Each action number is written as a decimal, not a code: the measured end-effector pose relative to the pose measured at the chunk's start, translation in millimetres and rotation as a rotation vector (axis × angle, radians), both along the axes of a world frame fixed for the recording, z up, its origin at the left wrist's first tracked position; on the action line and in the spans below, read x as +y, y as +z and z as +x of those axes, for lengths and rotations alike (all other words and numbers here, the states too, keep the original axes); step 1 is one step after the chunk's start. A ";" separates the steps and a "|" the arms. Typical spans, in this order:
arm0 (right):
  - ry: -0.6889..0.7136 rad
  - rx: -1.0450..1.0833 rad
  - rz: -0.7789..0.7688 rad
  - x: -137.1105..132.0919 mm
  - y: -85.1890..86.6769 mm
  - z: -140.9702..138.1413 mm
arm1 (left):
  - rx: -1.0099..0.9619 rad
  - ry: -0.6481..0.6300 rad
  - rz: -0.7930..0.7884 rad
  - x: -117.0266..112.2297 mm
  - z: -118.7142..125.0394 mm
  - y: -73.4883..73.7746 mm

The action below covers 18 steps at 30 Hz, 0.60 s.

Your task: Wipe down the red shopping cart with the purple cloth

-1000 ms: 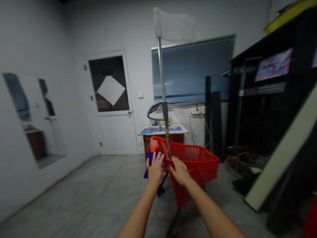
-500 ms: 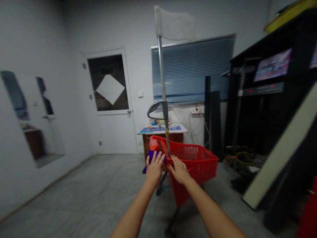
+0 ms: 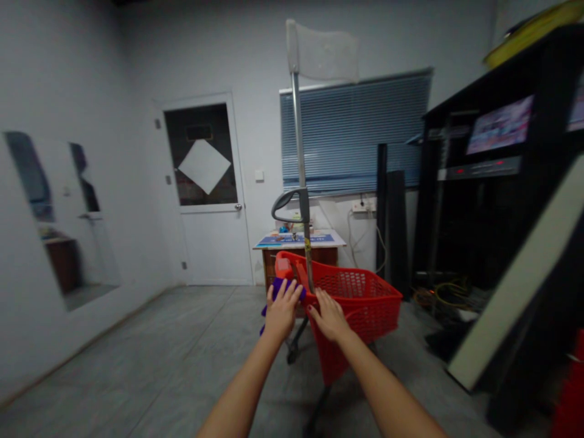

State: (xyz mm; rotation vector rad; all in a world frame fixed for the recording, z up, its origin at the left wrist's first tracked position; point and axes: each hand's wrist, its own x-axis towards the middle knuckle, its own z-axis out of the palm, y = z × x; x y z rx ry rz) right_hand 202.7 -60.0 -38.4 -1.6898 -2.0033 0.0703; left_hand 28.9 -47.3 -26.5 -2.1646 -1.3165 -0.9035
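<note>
A red plastic shopping cart (image 3: 371, 313) stands in front of me, with an upright metal pole (image 3: 298, 134) rising from its near end. My left hand (image 3: 281, 310) holds a purple cloth (image 3: 283, 285) against the cart's near left edge. Its fingers are somewhat spread over the cloth, and loose ends hang at the left. My right hand (image 3: 329, 313) grips the cart's near rim beside the pole's foot, fingers over the top and thumb apart. A grey loop handle (image 3: 289, 204) is fixed to the pole above both hands. The palms are hidden.
Behind the cart stands a desk (image 3: 296, 240) with papers and small things on it. A white door (image 3: 216, 249) is at the back left, a mirror (image 3: 86, 255) on the left wall. To the right, a dark rack (image 3: 483, 225) holds a screen; long panels lean there and cables lie nearby.
The purple cloth's loose ends hang lower at the left now. My left hand has shifted slightly with it, while my right hand stays on the rim. The view has tilted up slightly.
</note>
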 end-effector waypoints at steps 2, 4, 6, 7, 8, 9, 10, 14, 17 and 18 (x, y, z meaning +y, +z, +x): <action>0.000 0.002 0.001 0.2 -0.2 -0.9 | -0.058 0.056 -0.010 1.4 2.8 3.3; -0.006 0.005 0.001 0.1 -0.6 -2.1 | -0.097 0.098 -0.015 1.6 8.3 3.4; -0.013 0.008 -0.002 -0.5 -0.8 -2.7 | -0.071 0.079 -0.008 0.7 13.5 -1.0; -0.014 0.009 -0.004 -0.9 -0.8 -2.8 | -0.043 0.054 0.000 0.0 15.2 -4.0; -0.013 0.008 -0.006 -1.2 -0.5 -2.7 | -0.011 0.028 0.010 -0.6 16.2 -6.8; -0.011 0.007 -0.008 -1.4 -0.2 -2.6 | 0.016 0.007 0.019 -1.0 16.7 -9.1; -0.008 0.005 -0.010 -1.6 0.1 -2.4 | 0.028 0.000 0.028 -1.2 16.8 -10.7; -0.009 0.003 -0.014 -1.6 0.8 -3.2 | -0.058 0.105 0.051 0.4 19.8 -12.8; -0.018 0.007 -0.015 -2.8 0.6 -4.2 | -0.084 0.147 0.060 2.7 21.6 -17.7; -0.017 0.008 -0.016 -3.5 0.6 -4.4 | -0.060 0.131 0.063 3.5 20.3 -19.8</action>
